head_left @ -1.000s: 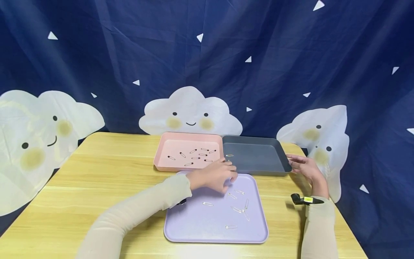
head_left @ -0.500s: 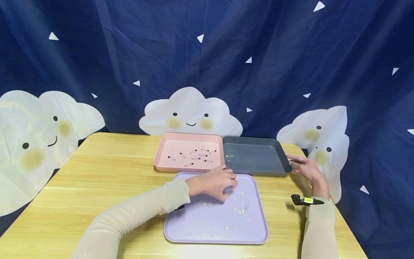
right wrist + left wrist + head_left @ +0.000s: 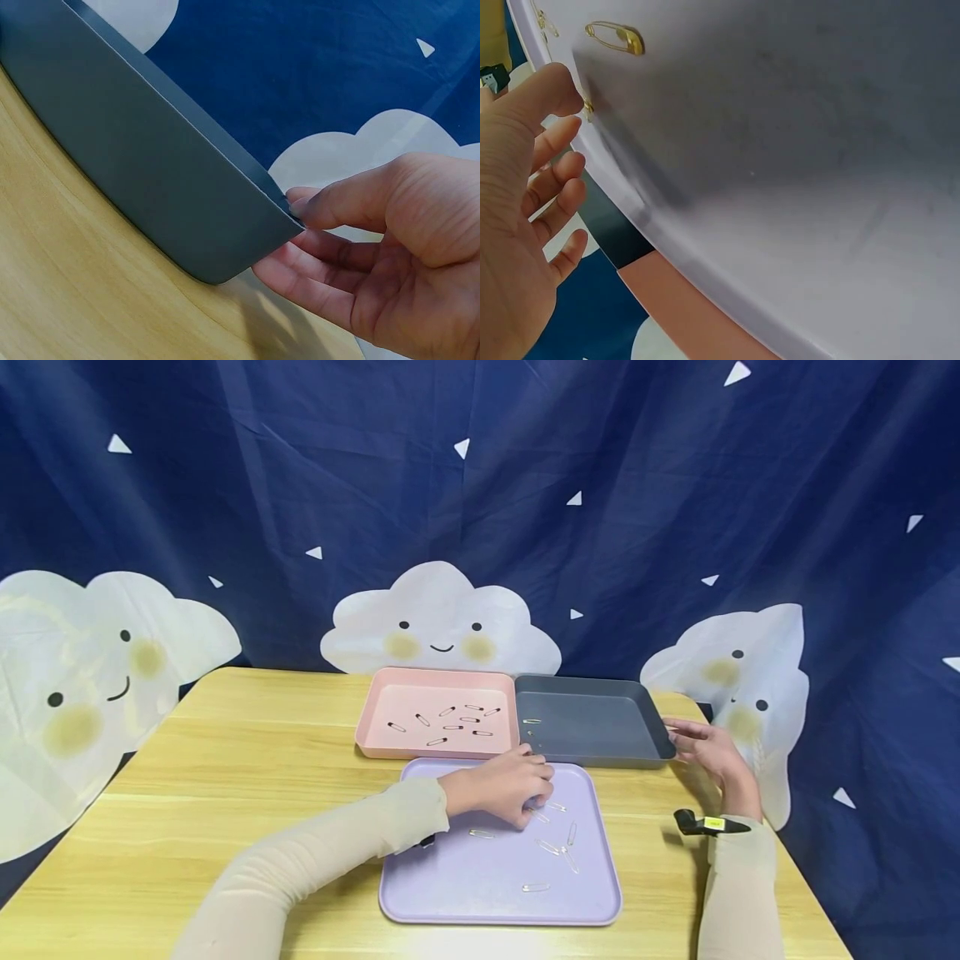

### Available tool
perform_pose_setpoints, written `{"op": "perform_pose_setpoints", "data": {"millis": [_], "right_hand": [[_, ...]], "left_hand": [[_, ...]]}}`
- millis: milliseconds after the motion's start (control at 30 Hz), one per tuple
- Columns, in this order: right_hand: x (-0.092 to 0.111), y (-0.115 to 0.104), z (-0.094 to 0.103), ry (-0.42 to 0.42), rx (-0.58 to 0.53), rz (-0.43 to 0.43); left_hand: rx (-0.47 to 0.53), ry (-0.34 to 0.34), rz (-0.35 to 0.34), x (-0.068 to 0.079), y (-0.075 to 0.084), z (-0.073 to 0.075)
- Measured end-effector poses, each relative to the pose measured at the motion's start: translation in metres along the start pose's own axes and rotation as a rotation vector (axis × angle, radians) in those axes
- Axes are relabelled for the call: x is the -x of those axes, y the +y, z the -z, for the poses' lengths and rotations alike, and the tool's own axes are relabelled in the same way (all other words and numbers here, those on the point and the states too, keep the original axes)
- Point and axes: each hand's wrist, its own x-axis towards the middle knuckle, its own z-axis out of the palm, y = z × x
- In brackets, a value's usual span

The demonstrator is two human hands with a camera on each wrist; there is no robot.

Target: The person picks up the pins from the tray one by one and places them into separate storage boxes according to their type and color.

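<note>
Starting at far left with a smiling white cloud [image 3: 90, 652] on the dark blue curtain [image 3: 375, 485], then dropping to the wooden table [image 3: 187, 760] and along a pale sleeve [image 3: 315, 847]. Looking into the pink tray [image 3: 397, 697] now, and counting nine safety pins with black heads [image 3: 470, 720], scattered mostly toward its right and near sides. Down to the lilac tray [image 3: 450, 885], just in front, and straight to the left hand [image 3: 510, 781] over its far half! Seeing bent fingers there, with only a narrow gap between thumb and forefinger tips, right by a gold safety pin [image 3: 589, 110]. Cannot tell pinched from merely touched (a tight spot, even for the left wrist camera). Picking out more gold safety pins [image 3: 635, 43] on the lilac tray: one off to the left, most bunched rightward, one nearer the front edge. On to the grey tray [image 3: 592, 727], side by side with the pink one, and spotting a gold pin [image 3: 532, 721] near its left wall, plus gold bits [image 3: 531, 733] too small to make out. Finishing at the right hand [image 3: 708, 756], gripping the grey tray's near right corner, thumb inside the rim, fingers outside.
</note>
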Motion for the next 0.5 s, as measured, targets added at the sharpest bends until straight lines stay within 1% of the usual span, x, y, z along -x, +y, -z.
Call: {"op": "perform_pose_setpoints", "data": {"millis": [133,333,500], "right_hand": [[0.0003,-0.0004,-0.0002,-0.002,0.001,0.001],[0.0001,0.0006,0.0002,-0.001,-0.003,0.004],[0.0000,0.0013,0.0001,-0.002,-0.013,0.003]], "left_hand": [[0.010,-0.012,-0.002,-0.0024,0.0015,-0.0004],[-0.030,-0.039,0.004,-0.0053,0.0030,0.0000],[-0.029,-0.046,0.001,-0.0069,0.0040,0.0006]]}}
